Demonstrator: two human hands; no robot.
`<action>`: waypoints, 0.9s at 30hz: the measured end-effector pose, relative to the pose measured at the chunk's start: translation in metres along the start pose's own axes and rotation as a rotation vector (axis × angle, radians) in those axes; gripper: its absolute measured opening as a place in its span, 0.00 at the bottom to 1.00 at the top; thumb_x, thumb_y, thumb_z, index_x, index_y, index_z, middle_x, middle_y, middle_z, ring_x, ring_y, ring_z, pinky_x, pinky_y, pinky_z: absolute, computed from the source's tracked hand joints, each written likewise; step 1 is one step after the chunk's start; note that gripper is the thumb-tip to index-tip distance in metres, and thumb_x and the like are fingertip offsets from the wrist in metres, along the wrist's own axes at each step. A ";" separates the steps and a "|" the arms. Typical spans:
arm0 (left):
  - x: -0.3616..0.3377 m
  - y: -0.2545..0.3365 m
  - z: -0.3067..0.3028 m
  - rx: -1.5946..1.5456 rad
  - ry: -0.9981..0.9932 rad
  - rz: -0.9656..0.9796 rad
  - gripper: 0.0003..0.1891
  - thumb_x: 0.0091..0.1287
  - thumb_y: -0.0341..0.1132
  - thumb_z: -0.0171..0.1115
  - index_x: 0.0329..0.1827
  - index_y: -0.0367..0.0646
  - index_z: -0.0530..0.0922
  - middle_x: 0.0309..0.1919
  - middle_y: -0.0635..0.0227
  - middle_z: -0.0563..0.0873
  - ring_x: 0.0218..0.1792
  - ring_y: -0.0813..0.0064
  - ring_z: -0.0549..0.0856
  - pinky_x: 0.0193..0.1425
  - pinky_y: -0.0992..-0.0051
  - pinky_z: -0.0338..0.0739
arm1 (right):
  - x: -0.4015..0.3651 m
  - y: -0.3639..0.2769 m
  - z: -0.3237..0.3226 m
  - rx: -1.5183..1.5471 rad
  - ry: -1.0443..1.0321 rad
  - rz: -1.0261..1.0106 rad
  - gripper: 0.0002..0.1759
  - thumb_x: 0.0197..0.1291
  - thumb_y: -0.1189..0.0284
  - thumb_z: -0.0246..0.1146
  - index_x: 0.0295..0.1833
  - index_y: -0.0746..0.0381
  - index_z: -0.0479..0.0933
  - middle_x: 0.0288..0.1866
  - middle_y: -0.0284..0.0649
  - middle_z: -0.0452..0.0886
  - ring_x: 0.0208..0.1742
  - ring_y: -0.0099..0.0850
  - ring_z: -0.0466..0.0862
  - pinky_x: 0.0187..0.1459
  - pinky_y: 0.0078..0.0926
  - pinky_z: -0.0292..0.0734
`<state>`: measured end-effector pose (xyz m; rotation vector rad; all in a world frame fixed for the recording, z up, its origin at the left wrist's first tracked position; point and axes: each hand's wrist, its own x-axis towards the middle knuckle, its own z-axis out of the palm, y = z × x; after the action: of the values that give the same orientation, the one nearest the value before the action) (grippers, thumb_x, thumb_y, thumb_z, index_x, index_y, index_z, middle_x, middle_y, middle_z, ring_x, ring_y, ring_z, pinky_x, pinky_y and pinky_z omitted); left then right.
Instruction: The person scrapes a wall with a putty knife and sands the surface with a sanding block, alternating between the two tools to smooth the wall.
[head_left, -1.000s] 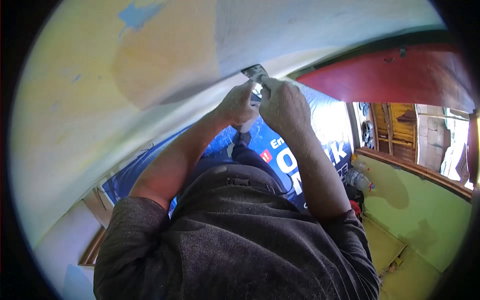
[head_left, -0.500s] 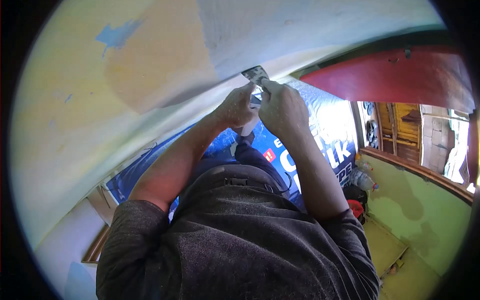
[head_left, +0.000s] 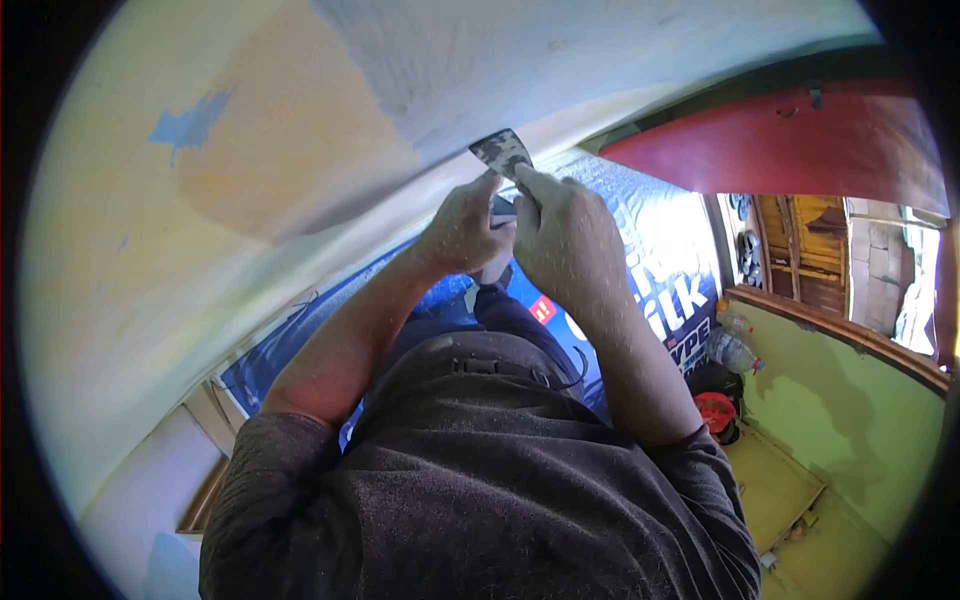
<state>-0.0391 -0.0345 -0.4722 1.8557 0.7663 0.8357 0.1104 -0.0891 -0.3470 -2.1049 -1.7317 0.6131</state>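
Observation:
My right hand [head_left: 570,235] is closed round a putty knife [head_left: 502,150], its blade smeared grey and white and pointing up toward the wall [head_left: 300,110]. Close beside it, my left hand [head_left: 462,228] is closed with the thumb up near the base of the blade. Between the hands shows part of a flat grey-white object [head_left: 503,210], mostly hidden by my fingers. Pale dust speckles both forearms. The wall has pale yellow, tan and grey areas and a blue patch [head_left: 190,125].
A blue printed banner [head_left: 660,270] with white lettering lies below my hands. To the right, a red panel [head_left: 780,145] hangs above an opening with a wooden sill [head_left: 840,335]. Plastic bottles [head_left: 732,350] and a red object [head_left: 714,411] sit by the green wall [head_left: 810,420].
Both hands and the putty knife have shifted slightly left in view, and the blade shows more of its face. The wall's patches have also shifted left as the view moved.

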 end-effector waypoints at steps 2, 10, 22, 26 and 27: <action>-0.004 -0.016 0.001 0.065 -0.067 -0.122 0.33 0.63 0.28 0.76 0.73 0.34 0.76 0.47 0.36 0.92 0.51 0.30 0.93 0.53 0.44 0.87 | 0.014 0.002 -0.002 -0.014 -0.100 0.044 0.19 0.75 0.70 0.64 0.65 0.63 0.90 0.45 0.63 0.92 0.52 0.65 0.92 0.57 0.62 0.85; -0.009 -0.031 -0.001 0.042 -0.039 -0.113 0.32 0.63 0.28 0.75 0.72 0.34 0.76 0.45 0.36 0.92 0.49 0.30 0.92 0.51 0.43 0.86 | 0.003 -0.009 0.002 0.043 -0.085 0.003 0.19 0.74 0.71 0.64 0.65 0.64 0.89 0.48 0.64 0.91 0.53 0.67 0.91 0.58 0.62 0.85; -0.017 -0.027 -0.020 0.076 -0.034 -0.044 0.26 0.64 0.31 0.76 0.64 0.32 0.79 0.44 0.36 0.92 0.47 0.32 0.92 0.49 0.45 0.86 | 0.003 -0.024 0.006 0.021 -0.133 0.026 0.22 0.77 0.69 0.63 0.70 0.64 0.89 0.54 0.63 0.93 0.60 0.64 0.91 0.64 0.59 0.84; -0.024 -0.005 -0.032 0.040 -0.079 -0.172 0.28 0.64 0.29 0.75 0.68 0.31 0.80 0.47 0.36 0.92 0.52 0.30 0.91 0.56 0.45 0.87 | -0.010 -0.031 0.005 0.053 -0.116 0.011 0.22 0.77 0.69 0.63 0.71 0.65 0.87 0.53 0.66 0.91 0.60 0.66 0.90 0.64 0.62 0.83; -0.019 -0.004 -0.035 0.050 -0.098 -0.191 0.29 0.63 0.29 0.75 0.69 0.31 0.80 0.48 0.36 0.92 0.53 0.30 0.91 0.57 0.46 0.87 | -0.008 -0.033 0.005 0.041 -0.121 0.025 0.23 0.77 0.70 0.63 0.72 0.65 0.86 0.52 0.66 0.91 0.60 0.66 0.90 0.64 0.62 0.83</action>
<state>-0.0788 -0.0312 -0.4685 1.8200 0.8927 0.6048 0.0791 -0.0904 -0.3333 -2.1039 -1.7422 0.7913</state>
